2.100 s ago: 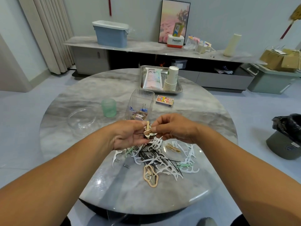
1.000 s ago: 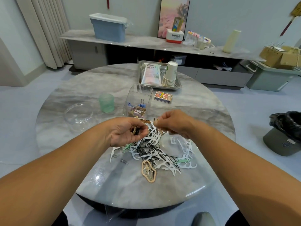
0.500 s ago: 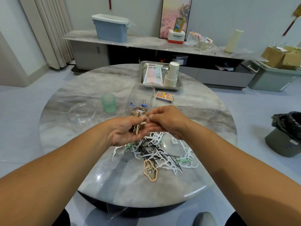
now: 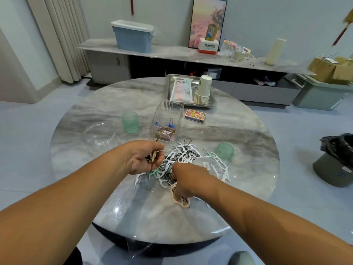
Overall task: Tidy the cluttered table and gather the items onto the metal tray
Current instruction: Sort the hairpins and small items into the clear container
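A heap of white floss picks and black hairpins [image 4: 183, 159] lies on the round marble table [image 4: 238, 134]. My left hand [image 4: 145, 157] cups a bunch of small wooden clips and pins [image 4: 152, 156] just above the heap's left side. My right hand [image 4: 188, 180] reaches down into the heap's near edge, fingers curled over the beige rubber bands [image 4: 180, 201]; what it pinches is hidden. A clear ribbed box [image 4: 168, 119] with binder clips stands behind the heap. The metal tray [image 4: 212, 102] at the table's far side holds a pink packet [image 4: 181, 89] and stacked paper cups [image 4: 203, 89].
A matchbox [image 4: 194, 116] lies between the box and tray. A green cup [image 4: 130, 121] and a clear round lid [image 4: 99, 133] sit at the left, a green lid [image 4: 225, 151] at the right. A black-bagged bin [image 4: 338, 159] stands on the floor at right.
My right hand has left my left hand and dropped toward me into the near edge of the heap. My left hand stays cupped around the clips.
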